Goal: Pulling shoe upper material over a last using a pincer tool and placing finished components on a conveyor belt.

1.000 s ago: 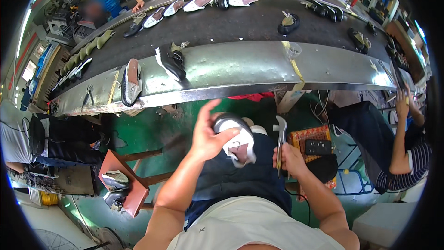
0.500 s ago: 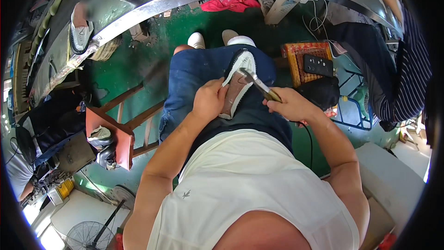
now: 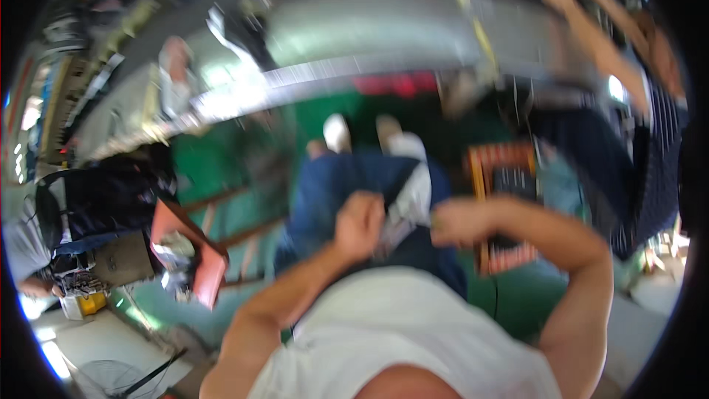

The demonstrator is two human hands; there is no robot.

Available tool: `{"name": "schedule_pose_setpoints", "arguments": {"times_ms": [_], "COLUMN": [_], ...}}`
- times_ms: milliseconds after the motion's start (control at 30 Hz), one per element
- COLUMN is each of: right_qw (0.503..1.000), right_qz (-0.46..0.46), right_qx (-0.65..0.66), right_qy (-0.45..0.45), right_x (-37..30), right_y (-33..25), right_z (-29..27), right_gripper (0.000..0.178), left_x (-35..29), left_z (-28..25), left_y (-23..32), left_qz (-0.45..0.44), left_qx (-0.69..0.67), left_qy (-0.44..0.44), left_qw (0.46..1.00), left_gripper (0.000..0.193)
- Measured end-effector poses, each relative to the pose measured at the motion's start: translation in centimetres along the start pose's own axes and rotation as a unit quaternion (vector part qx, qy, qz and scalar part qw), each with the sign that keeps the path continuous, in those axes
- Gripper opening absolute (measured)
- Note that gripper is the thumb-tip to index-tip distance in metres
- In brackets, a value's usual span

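Observation:
The whole view is smeared by motion. On my lap, over blue shorts, lies a shoe point(image 3: 416, 191) with a white upper, its toe pointing away from me. My left hand point(image 3: 360, 223) is closed at the shoe's left side, near the heel end. My right hand point(image 3: 464, 222) is a fist just right of the shoe, around the handle of a hammer. The hammer's metal head is a grey blur over the shoe, hard to separate from it.
A metal-edged workbench point(image 3: 332, 66) crosses ahead, bearing other shoes. Left stands a reddish-brown stool point(image 3: 214, 277) with shoes on it. At right, an orange-patterned seat point(image 3: 478, 166) holds a dark phone point(image 3: 513, 179). Another person's arm point(image 3: 605, 59) reaches over the bench at far right.
The view has tilted up, so everything sits lower and more bench shows. My right hand has drawn nearer my left. The hammer, clear before, is now blurred.

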State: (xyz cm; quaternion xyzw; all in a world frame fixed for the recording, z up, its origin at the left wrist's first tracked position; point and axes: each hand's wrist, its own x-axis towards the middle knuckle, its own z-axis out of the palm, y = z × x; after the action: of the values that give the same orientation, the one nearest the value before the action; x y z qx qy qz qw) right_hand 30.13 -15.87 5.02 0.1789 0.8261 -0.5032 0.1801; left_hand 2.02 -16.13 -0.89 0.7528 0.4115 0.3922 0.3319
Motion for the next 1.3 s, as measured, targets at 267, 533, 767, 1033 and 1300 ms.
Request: {"name": "schedule_pose_setpoints", "arguments": {"times_ms": [267,533,767,1033,1300], "right_qw": [0.962,0.939,0.951,0.778,0.718], "right_qz": [0.224,0.169,0.146,0.167,0.163], "right_qx": [-0.065,-0.027,0.039,0.448,0.592], "right_qy": [0.143,0.297,0.269,0.408,0.328], "right_x": [-1.3,0.1,-1.0,5.8,3.9], "right_y": [1.0,2.5,1.8,0.7,-0.9], "right_z": [1.5,2.6,0.0,8.1,9.8], "right_gripper": [0.037,0.039,0.040,0.023,0.026], "left_x": [-3.3,-0.6,-1.1,-2.9,-1.6], "left_z": [2.4,0.5,2.4,1.1,0.7], "left_y": [-6.5,-5.1,-6.5,-2.7,-0.4], "left_qz": [-0.102,-0.163,-0.175,-0.216,-0.091], "left_qx": [-0.097,-0.074,0.003,-0.054,0.109], "left_qy": [-0.279,-0.237,-0.172,-0.179,-0.246], "left_qw": [0.950,0.955,0.970,0.958,0.959], "left_gripper": [0.092,0.107,0.108,0.078,0.068]}}
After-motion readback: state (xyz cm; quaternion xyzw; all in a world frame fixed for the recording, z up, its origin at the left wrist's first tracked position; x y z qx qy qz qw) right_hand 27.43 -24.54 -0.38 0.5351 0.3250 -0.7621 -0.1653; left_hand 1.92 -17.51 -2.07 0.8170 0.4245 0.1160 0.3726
